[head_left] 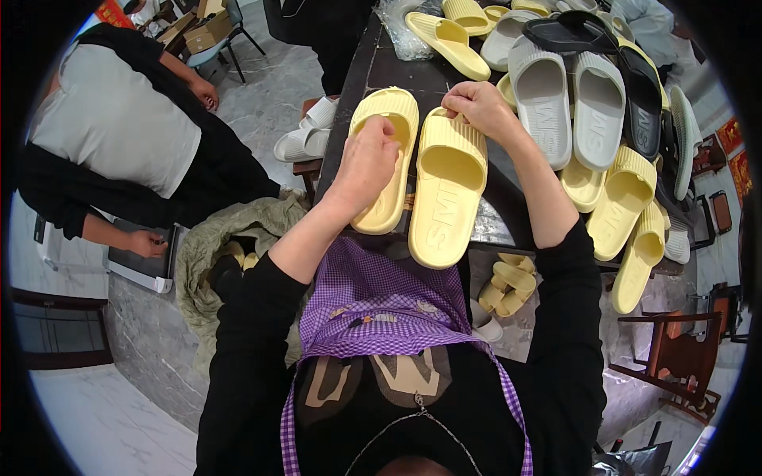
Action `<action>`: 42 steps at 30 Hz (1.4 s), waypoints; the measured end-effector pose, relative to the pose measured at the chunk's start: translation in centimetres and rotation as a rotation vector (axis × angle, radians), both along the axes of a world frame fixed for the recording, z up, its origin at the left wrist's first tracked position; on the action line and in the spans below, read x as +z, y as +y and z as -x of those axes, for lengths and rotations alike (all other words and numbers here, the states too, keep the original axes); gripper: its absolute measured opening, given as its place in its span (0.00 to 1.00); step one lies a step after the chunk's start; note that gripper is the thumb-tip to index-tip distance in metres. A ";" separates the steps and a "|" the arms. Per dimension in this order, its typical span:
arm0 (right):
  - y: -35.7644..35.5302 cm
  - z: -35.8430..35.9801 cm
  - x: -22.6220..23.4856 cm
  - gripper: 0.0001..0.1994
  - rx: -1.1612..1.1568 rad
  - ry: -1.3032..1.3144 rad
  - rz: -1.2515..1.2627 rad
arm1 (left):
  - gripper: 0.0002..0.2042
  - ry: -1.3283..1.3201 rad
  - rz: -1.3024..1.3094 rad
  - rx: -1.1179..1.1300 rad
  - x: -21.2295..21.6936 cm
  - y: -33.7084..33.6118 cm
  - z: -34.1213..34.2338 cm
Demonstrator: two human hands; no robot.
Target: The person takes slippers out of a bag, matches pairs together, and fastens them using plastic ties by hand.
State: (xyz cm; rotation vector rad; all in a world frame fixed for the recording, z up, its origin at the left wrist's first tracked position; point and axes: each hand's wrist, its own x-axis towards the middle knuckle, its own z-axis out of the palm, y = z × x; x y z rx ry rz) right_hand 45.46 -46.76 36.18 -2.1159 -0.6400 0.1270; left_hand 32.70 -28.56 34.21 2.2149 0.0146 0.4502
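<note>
Two pale yellow slide sandals lie side by side in front of me, toes pointing away, at the near edge of a dark table (381, 73). My left hand (369, 163) is closed above the foot opening of the left slide (386, 208); whatever its curled fingers pinch is hidden. At the far end of the right slide (449, 170), the fingers of my right hand (475, 107) grip its toe edge. That slide's heel juts past the table edge over my purple checked apron (381, 278).
Grey slides (597, 111), black slides (571, 32) and yellow slides (623, 202) are heaped on the right. Clear plastic wrap (405, 32) lies at the back. White slides (305, 143) rest on a stool at left, near another person (127, 119). A wooden chair (675, 353) stands at right.
</note>
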 end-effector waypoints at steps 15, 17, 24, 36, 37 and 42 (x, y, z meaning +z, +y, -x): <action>3.7 -3.8 -0.7 0.08 0.315 0.086 -0.083 | 0.09 -0.101 -0.702 -0.200 -0.9 0.2 -2.1; 3.7 -4.5 -1.3 0.07 0.313 0.128 -0.090 | 0.09 -0.137 -0.721 -0.203 -1.3 0.3 -2.5; 4.0 -3.6 -0.6 0.07 0.167 0.484 -0.040 | 0.11 -0.019 -0.726 -0.266 -1.3 1.0 -3.0; 4.0 -3.8 -0.2 0.07 0.381 0.463 0.079 | 0.13 0.242 -0.543 -0.315 -0.9 1.0 -4.2; 4.0 -3.6 -0.5 0.07 0.358 0.452 0.046 | 0.13 0.194 -0.520 -0.320 -1.6 1.2 -4.5; 3.9 -3.3 -1.1 0.05 0.295 0.481 -0.075 | 0.13 0.028 -0.460 -0.338 -2.8 1.7 -5.1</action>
